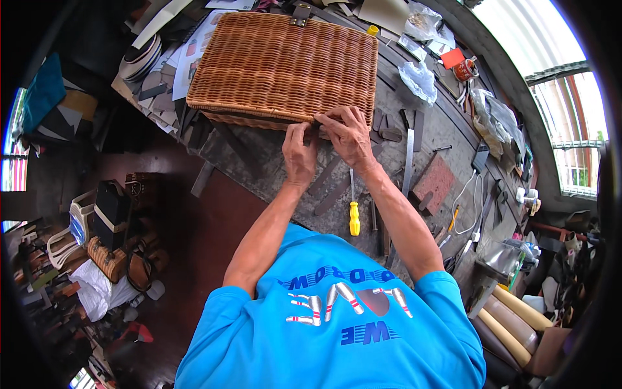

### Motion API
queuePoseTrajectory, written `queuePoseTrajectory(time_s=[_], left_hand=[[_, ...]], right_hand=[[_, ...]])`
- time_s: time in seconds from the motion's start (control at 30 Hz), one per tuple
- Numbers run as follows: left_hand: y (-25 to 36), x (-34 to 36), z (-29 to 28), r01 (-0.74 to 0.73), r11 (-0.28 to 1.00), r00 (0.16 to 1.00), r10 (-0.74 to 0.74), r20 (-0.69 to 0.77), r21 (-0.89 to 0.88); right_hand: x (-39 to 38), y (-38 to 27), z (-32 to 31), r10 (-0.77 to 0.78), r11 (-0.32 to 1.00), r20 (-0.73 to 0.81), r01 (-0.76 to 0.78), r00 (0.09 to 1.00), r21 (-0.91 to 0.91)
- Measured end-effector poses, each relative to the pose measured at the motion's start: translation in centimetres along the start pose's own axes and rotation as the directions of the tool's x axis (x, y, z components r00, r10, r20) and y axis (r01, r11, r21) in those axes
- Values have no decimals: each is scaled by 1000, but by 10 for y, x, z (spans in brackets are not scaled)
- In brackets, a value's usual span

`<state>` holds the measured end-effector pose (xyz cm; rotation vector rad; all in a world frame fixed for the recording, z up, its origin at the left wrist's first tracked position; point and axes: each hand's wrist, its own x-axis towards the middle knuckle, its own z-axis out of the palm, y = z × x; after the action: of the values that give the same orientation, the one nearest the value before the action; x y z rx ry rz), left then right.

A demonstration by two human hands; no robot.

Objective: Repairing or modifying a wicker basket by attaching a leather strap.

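A brown wicker basket [285, 68] with a woven lid lies on the workbench, its near edge toward me. Against that edge, right of its middle, both my hands work close together. My left hand [300, 154] has its fingers curled and pinched just under the lid's rim. My right hand [348, 137] bends over the rim, thumb and fingertips pressed together beside the left fingers. Whatever sits between the fingertips is hidden. A dark leather tab [300, 14] with metal fittings is on the basket's far edge. Below my hands lies a screwdriver [354, 218] with a yellow handle.
Right of my forearm are a long metal ruler [408, 162], a reddish block [432, 183] and a white cable [462, 207]. Plastic bags [420, 82] and a red can [464, 69] stand farther back. Left of the bench, a white chair [72, 230] and bags crowd the floor.
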<state>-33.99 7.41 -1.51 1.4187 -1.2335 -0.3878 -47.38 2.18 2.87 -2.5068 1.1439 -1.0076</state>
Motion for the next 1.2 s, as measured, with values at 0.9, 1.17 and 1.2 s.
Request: queuePoseTrajectory(time_s=[0.9,1.17,1.2], left_hand=[[-7,21,-21,-232,969,963,217,159,89],[-3,31,-26,-232,958,946,182,269,169],[-2,33,-32,-262,944,935,198,293,198]], right_hand=[[-8,-18,18,-127,980,-122,105,984,-169],[-20,-5,40,-210,930,-208,130,955,-344],[-21,-5,40,-224,925,-224,134,948,-356]])
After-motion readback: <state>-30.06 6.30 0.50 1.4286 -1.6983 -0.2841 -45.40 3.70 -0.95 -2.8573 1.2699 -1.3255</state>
